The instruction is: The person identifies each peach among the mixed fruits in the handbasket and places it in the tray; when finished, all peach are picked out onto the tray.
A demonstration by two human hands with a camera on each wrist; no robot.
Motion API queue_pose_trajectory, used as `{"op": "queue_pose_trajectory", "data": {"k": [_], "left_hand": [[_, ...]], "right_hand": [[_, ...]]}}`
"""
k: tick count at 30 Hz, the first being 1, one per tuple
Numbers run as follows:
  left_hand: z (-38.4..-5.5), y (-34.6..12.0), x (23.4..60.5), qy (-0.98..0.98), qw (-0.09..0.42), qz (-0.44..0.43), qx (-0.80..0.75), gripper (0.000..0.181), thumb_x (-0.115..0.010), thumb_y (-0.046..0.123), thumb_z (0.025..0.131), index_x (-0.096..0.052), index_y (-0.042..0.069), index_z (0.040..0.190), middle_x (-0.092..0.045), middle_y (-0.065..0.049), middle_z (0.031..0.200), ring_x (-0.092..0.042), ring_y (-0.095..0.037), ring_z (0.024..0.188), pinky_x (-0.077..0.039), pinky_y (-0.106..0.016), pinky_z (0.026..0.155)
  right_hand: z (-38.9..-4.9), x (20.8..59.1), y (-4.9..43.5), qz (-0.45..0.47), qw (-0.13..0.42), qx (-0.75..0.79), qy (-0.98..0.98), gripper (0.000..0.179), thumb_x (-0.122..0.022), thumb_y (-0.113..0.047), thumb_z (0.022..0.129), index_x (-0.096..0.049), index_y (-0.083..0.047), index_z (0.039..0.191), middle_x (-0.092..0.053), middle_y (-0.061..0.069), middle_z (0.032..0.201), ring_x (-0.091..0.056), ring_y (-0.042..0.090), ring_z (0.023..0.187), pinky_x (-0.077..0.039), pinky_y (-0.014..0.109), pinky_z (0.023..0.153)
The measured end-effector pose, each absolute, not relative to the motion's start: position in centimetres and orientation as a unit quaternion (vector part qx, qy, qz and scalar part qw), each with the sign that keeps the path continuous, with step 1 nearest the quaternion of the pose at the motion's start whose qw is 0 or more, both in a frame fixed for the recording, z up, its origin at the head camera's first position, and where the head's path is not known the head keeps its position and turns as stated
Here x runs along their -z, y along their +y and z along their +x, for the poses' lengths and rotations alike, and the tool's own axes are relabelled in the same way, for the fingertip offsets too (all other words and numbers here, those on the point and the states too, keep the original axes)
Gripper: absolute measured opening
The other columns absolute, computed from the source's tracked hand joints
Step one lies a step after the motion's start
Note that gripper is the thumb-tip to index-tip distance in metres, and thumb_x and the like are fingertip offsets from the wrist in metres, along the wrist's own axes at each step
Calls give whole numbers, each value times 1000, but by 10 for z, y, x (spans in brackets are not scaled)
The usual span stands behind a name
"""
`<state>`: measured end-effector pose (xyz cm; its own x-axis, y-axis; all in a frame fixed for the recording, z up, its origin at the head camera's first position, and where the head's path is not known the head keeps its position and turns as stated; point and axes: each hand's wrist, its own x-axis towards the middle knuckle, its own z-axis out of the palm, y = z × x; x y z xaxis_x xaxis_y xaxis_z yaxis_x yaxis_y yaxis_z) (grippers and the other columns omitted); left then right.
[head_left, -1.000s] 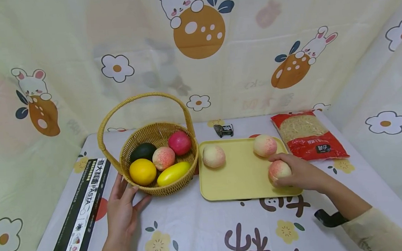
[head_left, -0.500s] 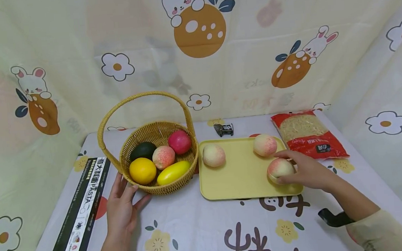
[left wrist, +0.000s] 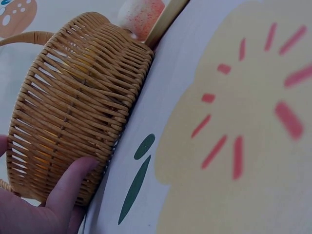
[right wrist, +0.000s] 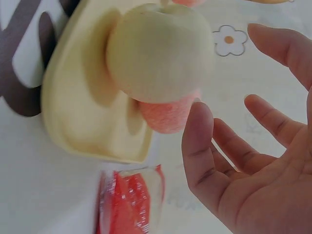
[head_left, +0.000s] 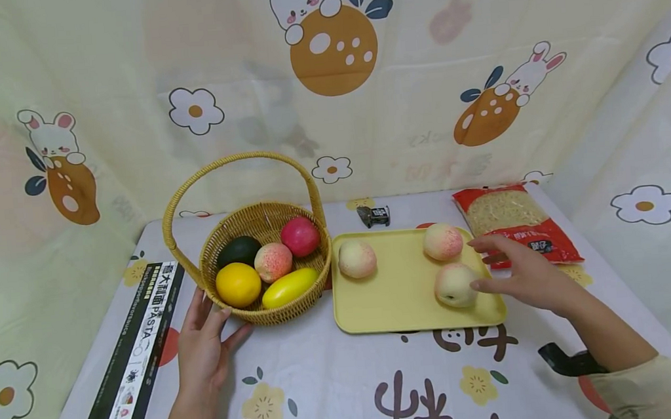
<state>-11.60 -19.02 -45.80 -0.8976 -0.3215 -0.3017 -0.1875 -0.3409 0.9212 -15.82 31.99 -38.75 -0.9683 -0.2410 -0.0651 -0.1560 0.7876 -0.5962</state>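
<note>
3 peaches [head_left: 456,285] on a yellow tray [head_left: 387,307]

Rough woven wicker-look basket [head_left: 281,314], smooth matt plastic-looking tray [head_left: 392,300], 3 matt peaches [head_left: 442,242], glossy plastic bag [head_left: 504,212]

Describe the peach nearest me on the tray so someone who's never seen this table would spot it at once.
Find the yellow tray, just right of the wicker basket in the head view. Toward the tray's right end, beside the right hand, sits the peach. Of the three peaches on the tray, it is the one closest to the near edge.
</note>
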Motion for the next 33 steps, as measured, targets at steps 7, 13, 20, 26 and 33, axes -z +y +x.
{"op": "queue_pose_trajectory", "data": {"k": [7, 13, 20, 26, 33], "left_hand": [[-116, -190, 458, -571, 39, 222, 789, 73, -58, 13, 106, -33, 55, 160, -27, 10, 175, -46, -27, 148, -65, -45, 90], [-117, -190, 459, -570, 39, 223, 790, 73, -57, 12, 106, -34, 55, 159, -28, 10, 175, -47, -28, 148, -65, -46, 90], [-117, -190, 459, -573, 40, 220, 789, 72, -58, 13, 106, -34, 55, 160, -27, 10, 175, -46, -28, 148, -64, -47, 90], [-118, -190, 458, -571, 42, 223, 789, 72, -57, 12, 106, -35, 56, 159, -28, 9, 175, -46, -27, 148, -65, -46, 90], [-118, -191, 458, -570, 40, 225, 789, 72, -57, 12, 106, -35, 56, 159, -28, 9, 175, -47, -28, 148, -65, -45, 89]], "right_hand": [[-158, 379, 310, -112, 62, 323, 938, 77, -84, -37, 90, -49, -8, 152, -55, 22, 151, -57, 44, 131, -62, 59, 94], [-158, 370, 302, -128, 50, 331, 934, 72, -83, -36, 91, -52, -10, 150, -58, 19, 149, -60, 41, 129, -62, 50, 92], [-161, 357, 286, -149, 46, 346, 925, 69, -82, -35, 92, -53, -13, 150, -62, 15, 143, -63, 34, 123, -58, 34, 86], [-175, 350, 265, -155, 61, 363, 917, 62, -82, -35, 92, -56, -17, 146, -63, 12, 139, -65, 30, 119, -59, 34, 87], [-195, 350, 236, -188, 84, 373, 905, 57, -83, -34, 91, -58, -19, 140, -64, 10, 139, -67, 28, 120, -59, 41, 94]]}}
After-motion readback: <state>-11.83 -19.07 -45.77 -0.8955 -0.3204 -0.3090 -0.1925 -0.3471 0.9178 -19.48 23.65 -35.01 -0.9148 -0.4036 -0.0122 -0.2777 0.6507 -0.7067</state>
